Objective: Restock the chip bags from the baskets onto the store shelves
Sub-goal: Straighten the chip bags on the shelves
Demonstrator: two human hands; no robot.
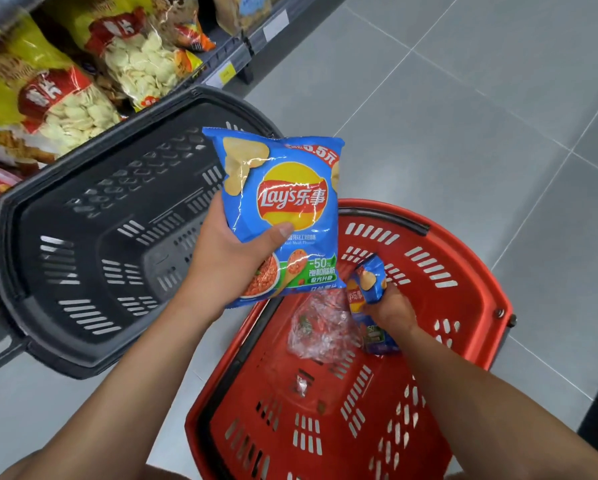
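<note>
Grey tiled floor (464, 116) lies underfoot — plus 1 crumpled clear plastic wrapper (320, 327).

Left hand (228, 244) grips a blue chip bag (280, 216) upright above the black basket (93, 258) and red basket (394, 393). Right hand (391, 308) clutches a second bag (367, 284) inside the red basket, beside clear wrap (320, 327). Shelf (228, 53) upper left.

Both arms are bare all the way to the picture's edge; the left forearm (135, 375) enters from 7 o'clock and the right forearm (498, 403) from 5 o'clock; the left hand (228, 258), near the centre, is bare, and its thumb (277, 233) shows a short trimmed nail; the right hand (391, 306), at 4 o'clock from the centre, is also bare, its back and knuckles showing.
</note>
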